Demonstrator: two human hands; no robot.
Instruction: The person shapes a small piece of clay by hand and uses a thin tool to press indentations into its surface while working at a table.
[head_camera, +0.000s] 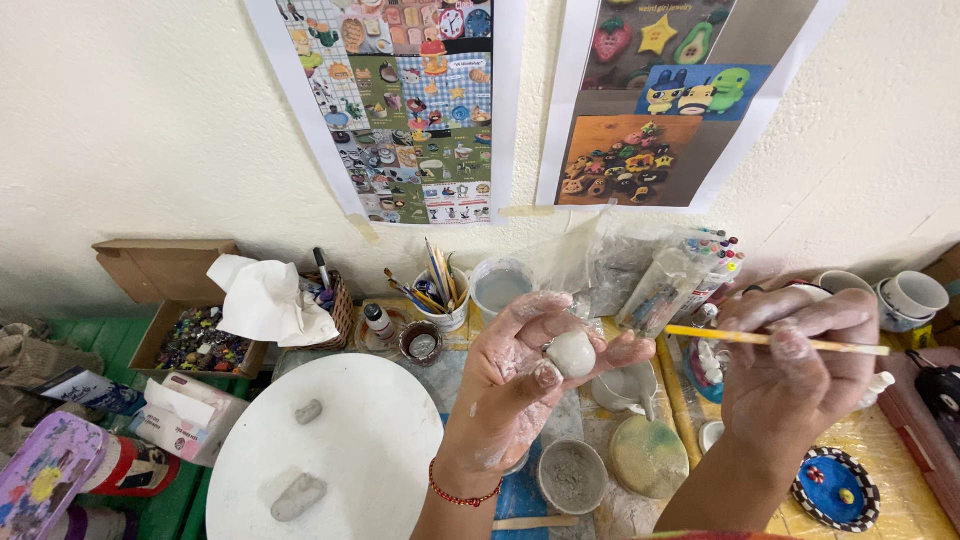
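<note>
Left hand (520, 365), smeared with wet clay, holds a small rounded lump of pale grey clay (572, 354) above the tabletop, fingers curled shut around it. Right hand (790, 370) grips a thin yellow-handled wooden brush (770, 340) level, its tip pointing toward the lump. Below sit a round white board (370, 450) bearing two grey clay pieces and a small cup of grey slip (572, 476). Risk, as judged: slick fingers could let the lump drop; hard tool pressure could dent it.
</note>
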